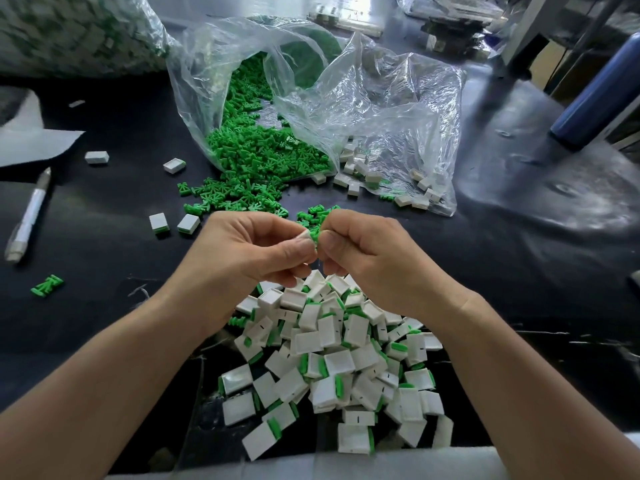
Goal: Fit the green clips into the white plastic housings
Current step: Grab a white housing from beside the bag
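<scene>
Hands: left hand (pixel 252 251) pinches a white housing (pixel 304 237), right hand (pixel 367 258) pinches a green clip (pixel 314 234) — both held above the finished pile (pixel 346 358).
Relation: clip touches the housing's right side; its long axis looks roughly upright, mostly hidden by fingers.
Supply: loose clips (pixel 256 157) spill from the bag (pixel 381 98), beyond the hands.
Writing: none legible — only short black marks on housings.

Just one wide-angle head cam here, looking forward and down, pretty close over the black table (pixel 512 278).

left hand (pixel 249 249) bare | right hand (pixel 367 252) bare | forearms (pixel 114 368) bare
</scene>
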The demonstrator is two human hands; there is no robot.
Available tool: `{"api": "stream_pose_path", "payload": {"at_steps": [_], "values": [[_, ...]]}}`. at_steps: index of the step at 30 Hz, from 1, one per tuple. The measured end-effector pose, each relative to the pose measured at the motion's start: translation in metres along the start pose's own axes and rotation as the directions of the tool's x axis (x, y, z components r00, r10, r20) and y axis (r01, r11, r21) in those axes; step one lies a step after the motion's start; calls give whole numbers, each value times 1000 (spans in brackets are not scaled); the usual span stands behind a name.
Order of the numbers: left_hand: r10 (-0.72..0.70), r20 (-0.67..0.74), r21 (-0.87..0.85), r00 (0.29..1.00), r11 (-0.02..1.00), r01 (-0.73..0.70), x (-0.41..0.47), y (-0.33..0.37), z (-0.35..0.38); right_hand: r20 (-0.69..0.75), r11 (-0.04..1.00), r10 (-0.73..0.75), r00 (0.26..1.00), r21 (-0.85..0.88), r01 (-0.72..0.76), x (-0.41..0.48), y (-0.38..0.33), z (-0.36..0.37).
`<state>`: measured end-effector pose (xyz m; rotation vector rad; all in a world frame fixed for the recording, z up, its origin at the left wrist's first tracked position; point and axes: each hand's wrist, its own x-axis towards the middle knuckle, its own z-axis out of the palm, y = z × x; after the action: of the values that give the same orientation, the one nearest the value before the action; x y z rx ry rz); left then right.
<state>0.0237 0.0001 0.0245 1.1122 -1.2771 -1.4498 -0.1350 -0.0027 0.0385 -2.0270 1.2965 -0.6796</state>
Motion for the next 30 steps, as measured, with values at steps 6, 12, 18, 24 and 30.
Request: {"api": "stream_pose_path", "payload": {"at_steps": [6, 12, 18, 24, 30], "values": [[144, 47, 219, 988, 964, -151, -3, 2, -2, 87, 976, -76, 993, -196, 92, -2, -1, -3], [204, 67, 381, 977, 900, -215, -4, 0, 0, 172, 906, -105, 979, -390, 166, -3, -4, -5], [249, 82, 523, 965, 813, -254, -6, -3, -3, 231, 859, -76, 970, -479, 181, -3, -5, -6], [272, 131, 592, 953, 750, -296, -7, -4, -2, 245, 812, -97, 965, -541, 220, -1, -3, 0], [231, 60, 174, 971, 956, -238, -3, 3, -1, -17, 993, -106, 994, 43, 107, -2, 0, -4]]}}
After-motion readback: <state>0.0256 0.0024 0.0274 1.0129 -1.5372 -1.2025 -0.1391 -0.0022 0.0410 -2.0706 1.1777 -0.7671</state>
